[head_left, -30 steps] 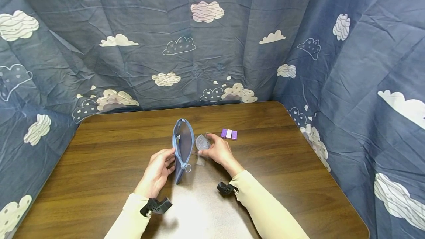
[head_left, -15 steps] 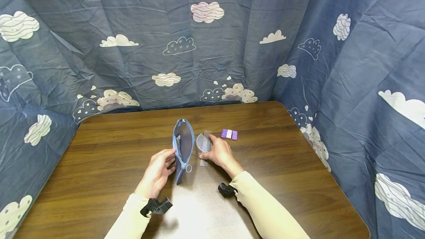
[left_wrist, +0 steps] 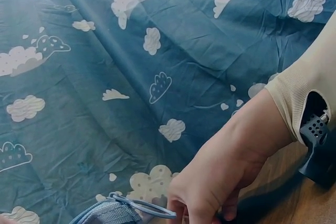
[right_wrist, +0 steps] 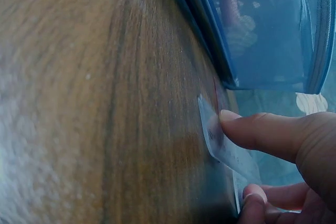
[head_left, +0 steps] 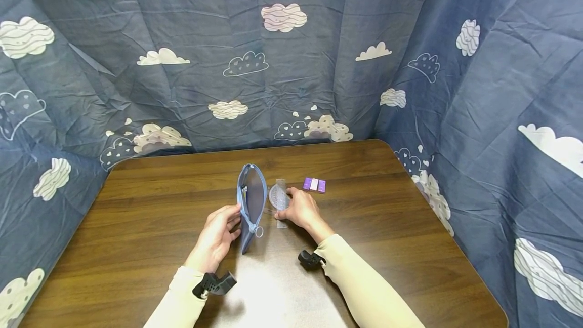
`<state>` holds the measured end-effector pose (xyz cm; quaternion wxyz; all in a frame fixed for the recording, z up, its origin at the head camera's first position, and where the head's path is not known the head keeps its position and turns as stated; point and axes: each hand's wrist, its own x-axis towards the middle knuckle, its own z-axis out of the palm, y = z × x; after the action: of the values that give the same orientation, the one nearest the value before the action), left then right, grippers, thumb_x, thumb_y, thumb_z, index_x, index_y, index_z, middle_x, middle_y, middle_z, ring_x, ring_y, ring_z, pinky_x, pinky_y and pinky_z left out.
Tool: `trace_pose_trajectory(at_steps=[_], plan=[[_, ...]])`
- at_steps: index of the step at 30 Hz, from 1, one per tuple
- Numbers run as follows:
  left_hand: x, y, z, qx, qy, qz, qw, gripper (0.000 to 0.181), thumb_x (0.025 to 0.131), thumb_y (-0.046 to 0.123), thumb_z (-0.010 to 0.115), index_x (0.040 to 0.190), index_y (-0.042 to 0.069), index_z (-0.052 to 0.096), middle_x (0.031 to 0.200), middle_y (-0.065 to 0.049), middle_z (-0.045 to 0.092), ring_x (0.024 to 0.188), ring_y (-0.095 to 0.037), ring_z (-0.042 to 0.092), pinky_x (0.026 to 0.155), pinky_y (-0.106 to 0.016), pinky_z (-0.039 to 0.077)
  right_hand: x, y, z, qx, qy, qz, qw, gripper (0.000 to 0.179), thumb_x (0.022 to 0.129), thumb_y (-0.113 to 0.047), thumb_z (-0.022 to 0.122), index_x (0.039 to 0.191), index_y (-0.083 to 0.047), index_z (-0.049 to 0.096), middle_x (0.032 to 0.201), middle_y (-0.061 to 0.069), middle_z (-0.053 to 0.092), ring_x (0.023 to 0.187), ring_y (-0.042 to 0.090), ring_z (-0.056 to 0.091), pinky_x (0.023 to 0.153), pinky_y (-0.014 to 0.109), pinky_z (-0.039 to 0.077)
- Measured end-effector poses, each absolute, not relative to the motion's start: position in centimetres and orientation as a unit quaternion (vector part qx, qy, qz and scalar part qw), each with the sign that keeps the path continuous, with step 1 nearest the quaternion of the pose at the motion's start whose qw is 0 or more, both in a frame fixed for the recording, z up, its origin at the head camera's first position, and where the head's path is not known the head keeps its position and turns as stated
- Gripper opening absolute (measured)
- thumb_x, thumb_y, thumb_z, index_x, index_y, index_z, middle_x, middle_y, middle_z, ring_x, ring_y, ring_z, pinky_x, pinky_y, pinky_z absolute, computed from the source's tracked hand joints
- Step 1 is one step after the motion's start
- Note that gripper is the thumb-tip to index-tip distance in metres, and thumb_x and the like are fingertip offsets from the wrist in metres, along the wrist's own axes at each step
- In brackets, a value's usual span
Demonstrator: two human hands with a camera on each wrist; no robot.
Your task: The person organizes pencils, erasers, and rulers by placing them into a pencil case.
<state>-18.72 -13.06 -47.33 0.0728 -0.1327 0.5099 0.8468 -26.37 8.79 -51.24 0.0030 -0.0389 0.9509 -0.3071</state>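
Note:
A blue see-through zip pouch stands upright with its zip open, pencils showing inside. My left hand holds its left side, fingertips at the rim. Just right of the pouch, a clear ruler and a round-edged clear protractor overlap near the tabletop. My right hand pinches the ruler by its edges, thumb nearer me and fingers on the far side. In the right wrist view, the thumb presses on clear plastic beside the pouch wall.
A purple-and-white packet lies on the wooden table beyond my right hand. Cloud-patterned blue curtains hang along the table's back and sides. A small wrist camera sits on each forearm.
The clear ruler has turned and shifted slightly to lie more upright in the head view, across the protractor. My right hand moved only a little; my left hand and the pouch stayed put.

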Motion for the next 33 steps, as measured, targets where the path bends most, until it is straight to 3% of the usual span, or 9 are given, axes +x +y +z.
trace_pose_trajectory(at_steps=[6,24,33], plan=[[-18.81,-13.05,-47.29,-0.132,0.515,0.844,0.073,0.022,0.096,0.01,0.063,0.075,0.016,0.066,0.085,-0.001,0.062,0.1,-0.027,0.048,0.091,-0.047,0.028,-26.28,8.9,-51.19,-0.039,0.941,-0.336,-0.006,0.074,0.062,-0.034,0.096,0.126,-0.016,0.065,0.08,-0.006,0.064,0.074,0.015,0.059,0.068,0.038,0.046],[-18.87,-12.93,-47.08,-0.125,0.51,0.848,0.075,0.02,0.096,0.009,0.063,0.077,0.015,0.066,0.088,-0.002,0.061,0.107,-0.03,0.043,0.095,-0.05,0.026,-26.73,9.41,-51.44,-0.049,0.922,-0.385,-0.017,0.059,0.063,-0.019,0.093,0.119,-0.016,0.072,0.076,-0.005,0.061,0.067,0.013,0.054,0.067,0.034,0.043],[-18.59,-12.95,-47.25,-0.131,0.511,0.846,0.076,0.022,0.096,0.01,0.063,0.076,0.015,0.066,0.087,-0.002,0.061,0.101,-0.027,0.046,0.093,-0.048,0.027,-26.39,9.39,-51.65,-0.023,0.915,-0.403,-0.007,0.043,0.06,-0.016,0.094,0.097,-0.011,0.072,0.081,-0.001,0.065,0.071,0.012,0.057,0.07,0.034,0.045]])
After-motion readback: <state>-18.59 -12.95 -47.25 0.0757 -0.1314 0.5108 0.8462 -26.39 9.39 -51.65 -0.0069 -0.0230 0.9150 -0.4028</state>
